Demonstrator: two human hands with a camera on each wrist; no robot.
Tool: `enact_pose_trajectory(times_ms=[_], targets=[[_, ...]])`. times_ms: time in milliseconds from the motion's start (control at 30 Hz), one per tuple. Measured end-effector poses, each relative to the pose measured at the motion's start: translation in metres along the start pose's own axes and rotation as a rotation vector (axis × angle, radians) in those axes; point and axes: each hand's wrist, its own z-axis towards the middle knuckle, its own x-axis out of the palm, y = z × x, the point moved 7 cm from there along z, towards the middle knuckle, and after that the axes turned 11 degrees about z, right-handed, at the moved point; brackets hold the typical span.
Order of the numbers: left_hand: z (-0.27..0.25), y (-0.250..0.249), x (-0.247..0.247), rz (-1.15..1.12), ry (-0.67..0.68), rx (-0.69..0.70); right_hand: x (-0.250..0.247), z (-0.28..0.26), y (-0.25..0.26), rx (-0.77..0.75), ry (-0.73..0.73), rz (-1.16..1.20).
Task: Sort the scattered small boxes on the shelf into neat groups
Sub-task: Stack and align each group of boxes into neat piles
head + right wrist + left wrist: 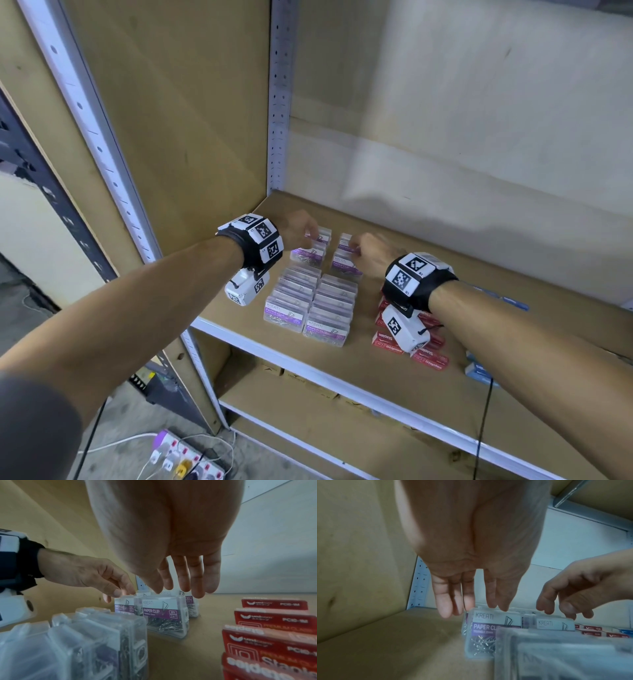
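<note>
Clear paper clip boxes (308,308) with purple labels stand in two neat rows on the shelf board (376,373). My left hand (305,236) reaches to the back of the left row; its straight fingertips (443,609) touch the top of a paper clip box (494,626). My right hand (356,248) is at the back of the right row, fingers (197,582) hanging straight onto the top of another paper clip box (164,611). Red staples boxes (430,359) lie to the right, partly hidden by my right wrist.
Blue boxes (479,370) sit at the shelf's right edge under my right forearm. A perforated white post (279,102) and a brown side panel close the left. A lower shelf (308,394) holds brown boxes. A power strip (185,455) lies on the floor.
</note>
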Motion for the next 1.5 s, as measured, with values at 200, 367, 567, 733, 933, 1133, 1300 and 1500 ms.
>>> enact_pose_trajectory(times_ms=[200, 367, 567, 733, 933, 1133, 1300, 1500], targets=[[0.008, -0.002, 0.007, 0.022, 0.063, 0.049, 0.009, 0.011, -0.002, 0.013, 0.065, -0.037], [0.01, -0.006, 0.009, 0.008, 0.114, 0.056, 0.014, 0.013, -0.005, -0.024, 0.119, -0.041], [0.012, -0.003, 0.011, 0.007, 0.185, 0.058, 0.016, 0.011, -0.007, -0.061, 0.138, -0.041], [0.012, -0.001, 0.015, -0.07, 0.218, 0.05, 0.018, 0.009, -0.007, -0.077, 0.141, -0.028], [0.012, -0.001, 0.035, -0.789, 0.359, -0.133, 0.019, 0.0, -0.001, -0.125, 0.135, -0.006], [0.001, -0.008, 0.034, -0.913, 0.448, -0.131, 0.022, -0.004, 0.005, -0.168, 0.161, 0.02], [-0.003, -0.004, 0.036, -0.898, 0.476, -0.126, 0.021, -0.008, 0.007, -0.178, 0.191, 0.02], [-0.008, -0.006, 0.035, -0.894, 0.491, -0.092, 0.024, -0.014, 0.009, -0.172, 0.226, 0.01]])
